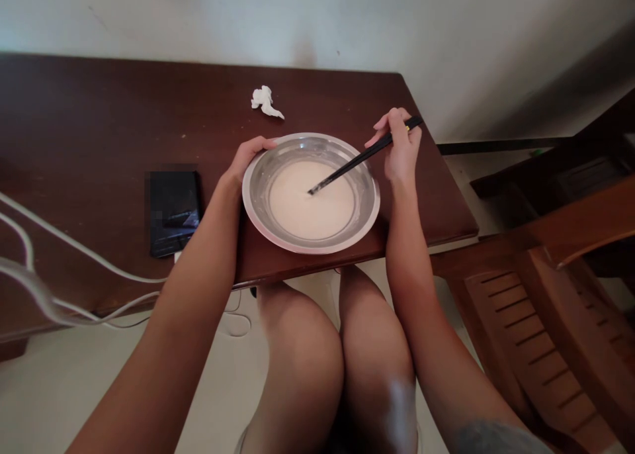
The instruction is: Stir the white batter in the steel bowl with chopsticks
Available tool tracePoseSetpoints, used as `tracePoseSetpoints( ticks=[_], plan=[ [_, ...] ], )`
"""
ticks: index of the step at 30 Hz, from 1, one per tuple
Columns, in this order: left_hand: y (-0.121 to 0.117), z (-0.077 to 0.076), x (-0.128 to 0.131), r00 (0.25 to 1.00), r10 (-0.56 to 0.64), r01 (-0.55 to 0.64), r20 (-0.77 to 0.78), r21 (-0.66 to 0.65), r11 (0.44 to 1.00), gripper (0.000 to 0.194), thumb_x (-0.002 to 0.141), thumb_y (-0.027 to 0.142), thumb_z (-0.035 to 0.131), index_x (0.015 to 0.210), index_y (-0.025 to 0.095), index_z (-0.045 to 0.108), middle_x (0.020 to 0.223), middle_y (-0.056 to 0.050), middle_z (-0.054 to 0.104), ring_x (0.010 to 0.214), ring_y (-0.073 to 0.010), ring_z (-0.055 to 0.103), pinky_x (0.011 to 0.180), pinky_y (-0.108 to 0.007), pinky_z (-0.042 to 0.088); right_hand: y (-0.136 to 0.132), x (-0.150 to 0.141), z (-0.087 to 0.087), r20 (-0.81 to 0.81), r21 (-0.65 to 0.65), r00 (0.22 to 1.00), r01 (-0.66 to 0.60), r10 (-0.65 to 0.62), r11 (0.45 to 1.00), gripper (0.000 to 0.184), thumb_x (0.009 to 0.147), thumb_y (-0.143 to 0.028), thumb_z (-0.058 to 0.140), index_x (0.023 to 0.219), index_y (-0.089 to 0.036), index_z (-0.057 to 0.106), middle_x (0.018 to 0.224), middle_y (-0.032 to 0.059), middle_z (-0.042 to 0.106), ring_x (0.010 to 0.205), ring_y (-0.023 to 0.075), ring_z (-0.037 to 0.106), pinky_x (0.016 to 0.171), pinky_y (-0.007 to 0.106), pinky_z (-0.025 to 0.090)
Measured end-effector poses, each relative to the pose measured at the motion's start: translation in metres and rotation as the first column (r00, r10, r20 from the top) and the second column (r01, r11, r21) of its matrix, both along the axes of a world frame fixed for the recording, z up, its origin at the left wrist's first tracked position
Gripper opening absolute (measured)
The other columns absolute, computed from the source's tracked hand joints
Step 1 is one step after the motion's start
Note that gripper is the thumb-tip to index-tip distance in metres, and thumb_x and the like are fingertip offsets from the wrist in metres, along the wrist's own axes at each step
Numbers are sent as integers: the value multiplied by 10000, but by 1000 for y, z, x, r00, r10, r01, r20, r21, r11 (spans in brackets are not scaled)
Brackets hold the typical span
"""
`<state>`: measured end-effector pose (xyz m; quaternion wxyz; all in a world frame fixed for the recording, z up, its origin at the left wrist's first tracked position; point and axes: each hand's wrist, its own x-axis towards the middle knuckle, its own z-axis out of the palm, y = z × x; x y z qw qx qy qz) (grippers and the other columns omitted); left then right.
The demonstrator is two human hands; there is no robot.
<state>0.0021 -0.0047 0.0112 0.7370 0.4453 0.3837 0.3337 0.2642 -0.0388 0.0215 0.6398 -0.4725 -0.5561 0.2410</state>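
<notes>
A wide metal bowl [253, 206] rests at the front edge of the dark wooden table, holding a smooth off-white batter-like liquid [297, 209]. My left hand [245, 156] grips the bowl's left rim, its fingers along the outer edge and the thumb side hidden in part. Between the fingers of my right hand [403, 146] is a pair of black chopsticks [357, 161], held slanting down over the bowl's right side. Their tips are at the liquid's surface near the middle and have a little of it on them.
Behind the bowl lies a crumpled white tissue [265, 101]. A dark phone [174, 212] lies left of my forearm, close to white cables [84, 249] that hang over the table edge [307, 272]. Slatted wooden chairs [526, 328] stand at the right; a pale wall [223, 24] rises behind.
</notes>
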Motion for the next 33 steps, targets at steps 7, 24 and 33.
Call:
tracePoseSetpoints(
  ticks=[7, 24, 33],
  plan=[
    [-1, 2, 0, 1000, 4, -4, -4, -13, 1000, 458, 800, 193, 369, 1188, 87, 588, 920, -49, 715, 1082, -230, 641, 899, -297, 501, 1, -2, -1, 12, -14, 999, -48, 48, 999, 563, 816, -738, 367, 761, -234, 610, 560, -36, 561, 558, 106, 628, 605, 290, 514],
    [-1, 1, 0, 999, -5, 6, -32, 19, 1000, 500, 783, 218, 387, 1233, 96, 565, 1025, -70, 721, 1189, -254, 595, 989, -314, 471, 4, 3, -4, 19, 5, 997, -74, 74, 997, 608, 809, -756, 329, 671, -213, 563, 566, -33, 544, 570, 108, 660, 571, 272, 520],
    [-3, 4, 0, 999, -20, 21, -37, 23, 1000, 491, 808, 213, 374, 1244, 82, 560, 1035, -45, 729, 1248, -251, 556, 1039, -347, 434, 3, 2, -2, -10, 11, 1000, -29, 29, 1000, 594, 813, -748, 337, 674, -211, 550, 563, -39, 547, 573, 104, 666, 550, 256, 515]
  ],
)
